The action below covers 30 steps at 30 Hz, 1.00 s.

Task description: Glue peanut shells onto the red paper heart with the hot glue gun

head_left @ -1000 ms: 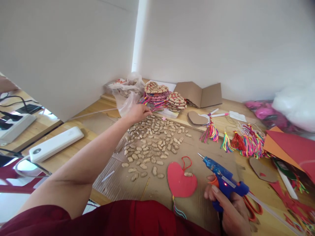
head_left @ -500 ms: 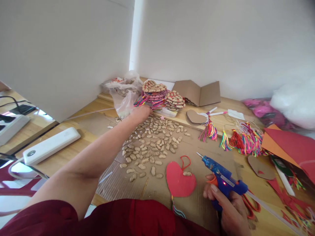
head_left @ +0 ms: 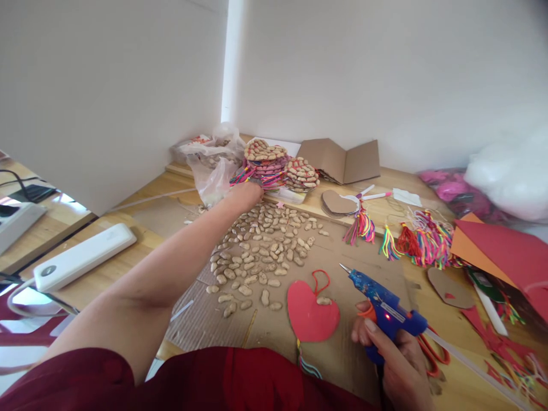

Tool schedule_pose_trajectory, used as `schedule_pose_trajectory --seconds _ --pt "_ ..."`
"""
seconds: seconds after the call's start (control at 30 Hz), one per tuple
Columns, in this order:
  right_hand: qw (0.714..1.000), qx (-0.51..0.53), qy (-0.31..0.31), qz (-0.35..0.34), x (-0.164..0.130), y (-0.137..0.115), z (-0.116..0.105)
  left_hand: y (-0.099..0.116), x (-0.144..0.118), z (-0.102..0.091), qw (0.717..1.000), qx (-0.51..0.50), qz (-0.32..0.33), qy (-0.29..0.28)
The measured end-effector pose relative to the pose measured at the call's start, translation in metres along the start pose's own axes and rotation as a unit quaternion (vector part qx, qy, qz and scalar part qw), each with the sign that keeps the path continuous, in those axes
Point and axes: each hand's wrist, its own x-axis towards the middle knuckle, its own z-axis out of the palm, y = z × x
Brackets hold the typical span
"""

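Observation:
My left hand [head_left: 247, 196] reaches to the far edge of a spread of peanuts [head_left: 257, 251], close to the colourful tassels; its fingers are hidden behind the back of the hand. At the lower right my right hand [head_left: 396, 357] is wrapped round a blue glue gun [head_left: 379, 299] with an orange trigger. The gun's red light is lit, and its metal nozzle points up and left. Left of the gun lies a red paper heart [head_left: 312, 314] with a red cord loop, a tassel below, and one peanut [head_left: 324, 301] near its top.
Peanut-covered hearts [head_left: 265, 151] stand at the back beside a plastic bag [head_left: 214, 171]. Folded cardboard [head_left: 342, 160], a cardboard heart [head_left: 339, 202] and tassels [head_left: 428, 240] lie toward the right. Orange-red scissors [head_left: 434, 354] are beside my right hand. A white power bank [head_left: 85, 257] lies left.
The whole view has shifted slightly. My left hand stays at the far edge of the peanuts, and my right hand still holds the glue gun beside the red heart.

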Motion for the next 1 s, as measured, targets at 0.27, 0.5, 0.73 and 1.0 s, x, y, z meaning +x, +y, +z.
schedule_pose_trajectory --seconds 0.27,0.5,0.73,1.0 --pt "1.000 0.005 0.003 -0.003 0.000 -0.004 0.002 0.004 -0.013 -0.017 0.995 -0.089 0.004 0.039" --pt "1.000 0.013 -0.008 0.012 -0.002 -0.001 -0.001 0.019 -0.053 -0.031 0.806 -0.588 -0.023 -0.057" --pt "1.000 0.013 -0.016 -0.014 -0.001 -0.007 0.002 0.038 -0.083 -0.032 0.706 -0.701 -0.040 -0.090" --pt "1.000 0.004 -0.019 -0.024 -0.002 -0.010 0.005 0.081 -0.125 -0.013 0.843 -0.522 0.074 -0.106"
